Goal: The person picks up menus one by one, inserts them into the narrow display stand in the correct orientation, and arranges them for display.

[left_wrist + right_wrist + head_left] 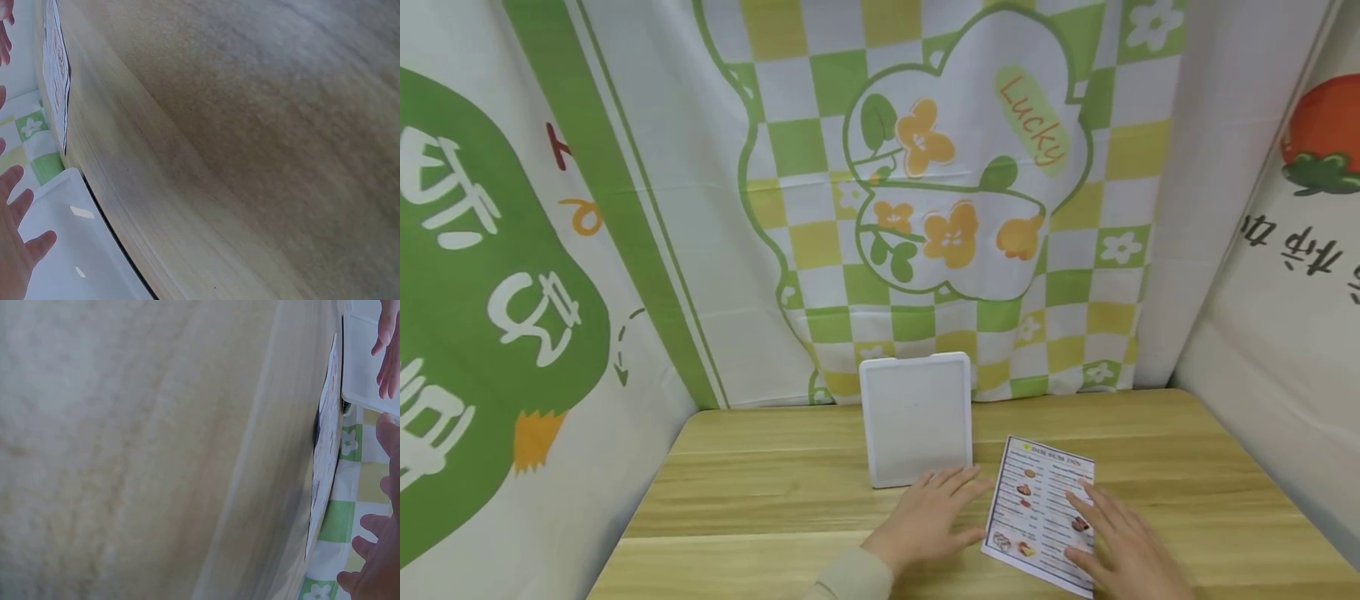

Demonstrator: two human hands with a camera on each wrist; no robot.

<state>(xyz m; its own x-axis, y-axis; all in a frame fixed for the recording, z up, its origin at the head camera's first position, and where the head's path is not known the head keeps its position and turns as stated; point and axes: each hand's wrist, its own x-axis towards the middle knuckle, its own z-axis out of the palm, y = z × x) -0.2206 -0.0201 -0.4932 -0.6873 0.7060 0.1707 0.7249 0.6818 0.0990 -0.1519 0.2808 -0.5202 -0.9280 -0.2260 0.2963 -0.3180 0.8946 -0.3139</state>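
Back cloth (947, 192): green, white and yellow checks with orange flowers and the word "Lucky".
Table (760, 475): light wood grain, its far edge against the cloth.
White board (917, 421): blank, raised rim, standing on the table near the far edge, left of the menu.
Menu (1033, 517): printed sheet with small food pictures, lying on the table between the two hands, tilted slightly.
Right hand (1123, 533): wide, fingers spread over the menu's right edge, holding nothing; whether it touches the paper, I cannot tell.
Left hand (928, 517): wide, fingers spread just before the board's lower edge, thumb near the menu's left edge, holding nothing.
Sleeve (857, 575): pale, at the left wrist.
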